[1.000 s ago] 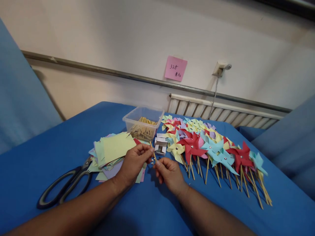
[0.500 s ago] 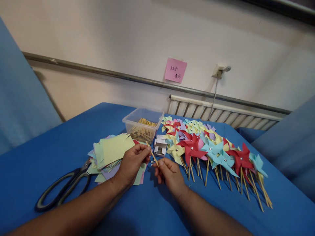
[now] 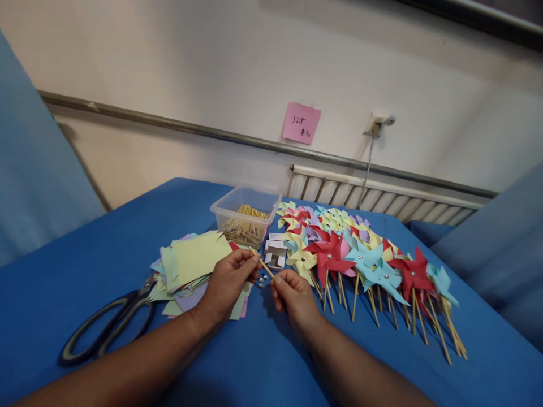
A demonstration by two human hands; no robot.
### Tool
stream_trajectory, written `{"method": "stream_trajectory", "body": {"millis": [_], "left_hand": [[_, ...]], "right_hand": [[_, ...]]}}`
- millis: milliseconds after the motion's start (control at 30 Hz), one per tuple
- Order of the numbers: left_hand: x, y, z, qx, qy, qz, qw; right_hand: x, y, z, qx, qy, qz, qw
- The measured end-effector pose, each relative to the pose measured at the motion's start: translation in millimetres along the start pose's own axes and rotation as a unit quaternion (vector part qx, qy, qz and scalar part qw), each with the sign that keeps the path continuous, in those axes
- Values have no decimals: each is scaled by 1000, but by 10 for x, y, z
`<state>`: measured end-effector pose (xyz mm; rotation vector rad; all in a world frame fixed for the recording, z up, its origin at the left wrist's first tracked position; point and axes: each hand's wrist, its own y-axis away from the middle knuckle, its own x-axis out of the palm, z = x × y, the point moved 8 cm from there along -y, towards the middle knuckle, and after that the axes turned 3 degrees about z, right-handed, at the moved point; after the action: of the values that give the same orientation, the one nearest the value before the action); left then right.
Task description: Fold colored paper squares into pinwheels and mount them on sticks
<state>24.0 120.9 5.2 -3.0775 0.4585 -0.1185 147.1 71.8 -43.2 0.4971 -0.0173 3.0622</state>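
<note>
Between my two hands a short wooden stick (image 3: 266,267) slants down to the right. My left hand (image 3: 232,277) pinches it near its upper end, and my right hand (image 3: 296,297) pinches the lower end between thumb and fingers. Just below the stick lie several small silver pushpins (image 3: 262,281) on the blue cloth. A small open white box (image 3: 275,255) stands behind the fingers. To the left of my left hand is a loose stack of coloured paper squares (image 3: 197,257), partly hidden by that hand.
Large dark-handled scissors (image 3: 114,322) lie at the left, partly under the paper. A clear plastic tub (image 3: 237,215) of sticks stands at the back. Rows of finished paper pinwheels (image 3: 360,257) cover the right side. The blue-covered table (image 3: 169,195) meets a wall with a radiator (image 3: 331,189).
My right hand has shifted slightly to the right along the stick, and the stick lies at a flatter slant. More of the pushpins shows. The view has moved slightly.
</note>
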Motion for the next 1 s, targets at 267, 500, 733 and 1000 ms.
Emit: {"method": "stream_trajectory", "body": {"millis": [267, 500, 733, 1000], "left_hand": [[-165, -45, -50, 4, 3, -57, 998], [-247, -35, -214, 38, -78, -71, 994], [-644, -157, -724, 85, -317, -85, 941], [-796, -183, -591, 50, -605, 53, 793]], "right_hand": [[-225, 63, 65, -18, 117, -57, 991], [-525, 225, 89, 7, 403, -77, 912], [-406, 278, 307, 15, 601, -69, 796], [159, 482, 274, -118, 575, 63, 807]]}}
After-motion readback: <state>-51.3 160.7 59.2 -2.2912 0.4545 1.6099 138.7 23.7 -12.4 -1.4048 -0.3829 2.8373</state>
